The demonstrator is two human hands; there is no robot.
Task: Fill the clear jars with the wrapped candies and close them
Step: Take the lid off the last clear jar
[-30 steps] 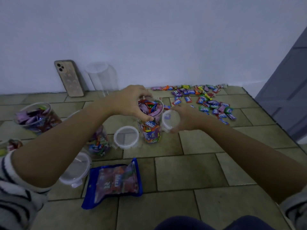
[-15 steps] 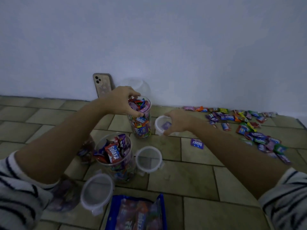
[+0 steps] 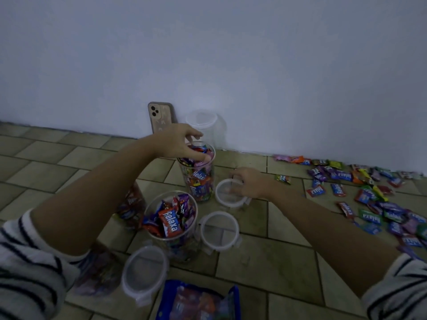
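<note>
A tall clear jar (image 3: 200,181), packed to its mouth with wrapped candies (image 3: 201,149), is stood upright on the tiled floor (image 3: 265,257). It is gripped at the rim by the left hand (image 3: 179,142), whose fingers are curled over the opening. Just to its right, a round clear lid (image 3: 227,197) is held at its far edge by the curled fingers of the right hand (image 3: 250,183). A wider jar (image 3: 184,245), open and heaped with red, blue and purple wrappers, is seen nearer, with a second lid (image 3: 219,230) just to its right and a third lid (image 3: 145,276) in front of it. Loose candies (image 3: 369,197) are strewn over the floor well to the right. A pale wall (image 3: 231,54) is seen behind. An empty jar (image 3: 204,124) is stood against it and a phone (image 3: 160,117) is leaned on it, both just beyond the left hand.
</note>
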